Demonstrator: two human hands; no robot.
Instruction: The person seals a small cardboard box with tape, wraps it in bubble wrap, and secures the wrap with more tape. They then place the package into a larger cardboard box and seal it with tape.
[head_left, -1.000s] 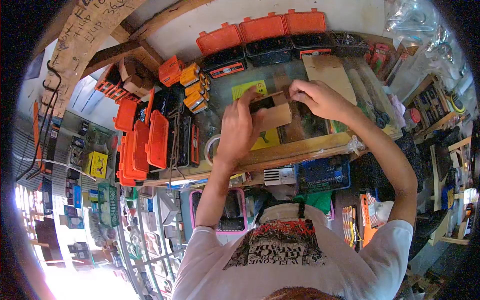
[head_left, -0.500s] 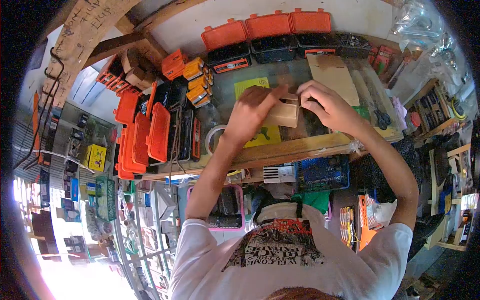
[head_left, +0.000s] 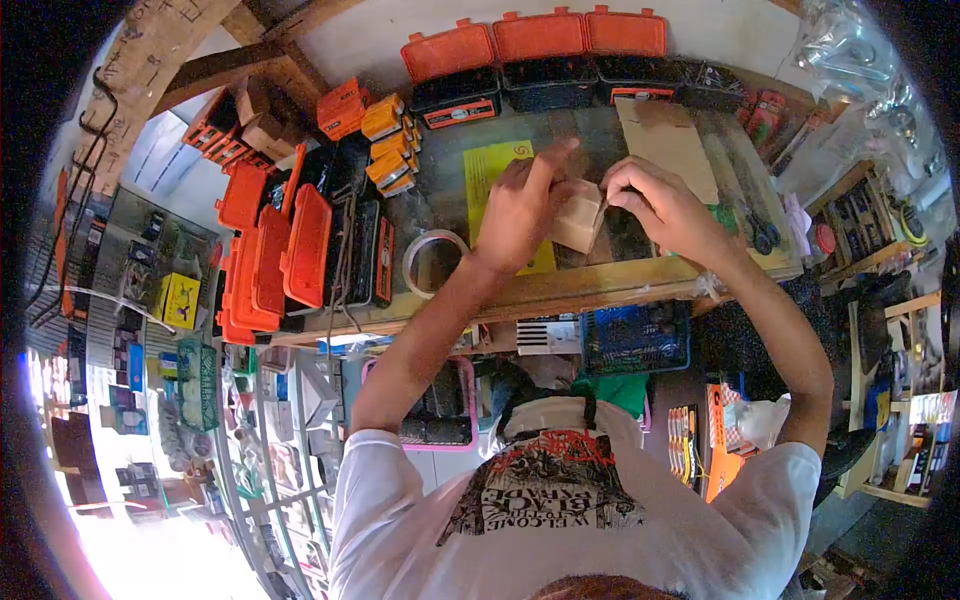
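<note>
A small brown cardboard box is held tilted between my two hands, just above the glass-topped counter. My left hand grips its left side, with the index finger stretched out past the box and the other fingers partly hidden. Pinched at the box's right edge, the fingers of my right hand are closed on what looks like a flap. Beneath my left hand lies a yellow sheet. A roll of clear tape rests by my left wrist.
Black cases with raised orange lids line the counter's back. More orange-lidded cases stand at left, near stacked orange-yellow boxes. At right are a flat cardboard piece and scissors. The wooden edge runs along the front.
The box has turned and tilted in my hands; its opening, visible before, is now largely out of sight. My left hand has shifted slightly right and down. The view has moved a little.
</note>
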